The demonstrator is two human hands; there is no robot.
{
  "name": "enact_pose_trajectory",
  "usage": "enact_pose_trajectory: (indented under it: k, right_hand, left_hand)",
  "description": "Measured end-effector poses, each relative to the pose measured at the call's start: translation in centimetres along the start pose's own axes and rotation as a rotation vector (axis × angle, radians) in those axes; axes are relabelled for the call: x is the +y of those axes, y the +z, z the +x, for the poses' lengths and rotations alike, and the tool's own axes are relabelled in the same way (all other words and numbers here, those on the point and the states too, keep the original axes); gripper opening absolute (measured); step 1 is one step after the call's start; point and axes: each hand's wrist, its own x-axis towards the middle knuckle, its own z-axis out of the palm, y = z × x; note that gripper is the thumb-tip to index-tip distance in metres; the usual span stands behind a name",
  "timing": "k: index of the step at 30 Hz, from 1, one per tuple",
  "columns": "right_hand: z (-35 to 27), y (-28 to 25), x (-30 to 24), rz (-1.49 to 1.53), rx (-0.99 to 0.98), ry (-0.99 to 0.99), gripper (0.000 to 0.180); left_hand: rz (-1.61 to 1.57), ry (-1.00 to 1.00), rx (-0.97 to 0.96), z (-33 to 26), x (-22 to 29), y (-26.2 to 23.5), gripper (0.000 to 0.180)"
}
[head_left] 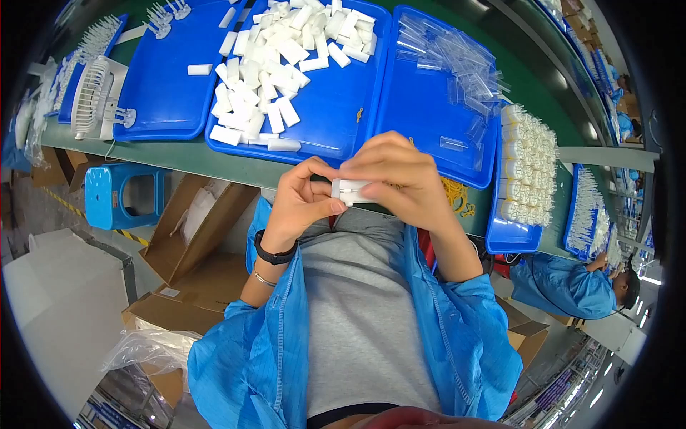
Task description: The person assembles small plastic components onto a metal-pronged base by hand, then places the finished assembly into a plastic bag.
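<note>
Thumb and fingers of the left hand (pixel 299 199) pinch the left end of a small white plastic piece (pixel 349 191) near the centre of the frame, while the right hand (pixel 406 177) curls over its right end, with its fingertips reaching toward those of the left. Both hands are drawn in narrow around the piece, which is held raised just in front of the green table (pixel 179 159) edge, above the grey shirt (pixel 361 307). A dark wristband (pixel 276 252) circles the left wrist. At upper centre, a blue tray (pixel 329 114) carries a loose heap of white blocks (pixel 268 71); to its right, another blue tray (pixel 407 107) holds clear plastic strips (pixel 457 68). Yellow bands (pixel 455 194) lie below that tray, and farther right stand packed rows of whitish pieces (pixel 527 164). At upper left, a third blue tray (pixel 161 86) bears a single white block (pixel 199 69) and a few clear stands, beside a white ribbed device (pixel 93 100). A blue stool (pixel 107 196) stands at the left, and a co-worker in blue (pixel 564 286) is at the right.
</note>
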Motion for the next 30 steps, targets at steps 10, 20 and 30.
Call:
enact_pose_trajectory:
  k: [10,20,30]
  right_hand:
    - [4.6,3.7,3.2,-0.283,-0.010,-0.043,0.023]
    - [6.8,6.9,5.4,-0.373,-0.059,-0.013,0.020]
    - [4.4,2.1,2.3,-0.165,0.271,0.189,0.016]
  left_hand:
    - [-0.315,-0.059,-0.160,-0.7,1.1,1.1,0.036]
    - [-0.266,0.120,-0.178,-1.4,2.1,-0.5,0.046]
    - [-0.314,0.049,0.087,-1.6,2.4,-1.3,0.053]
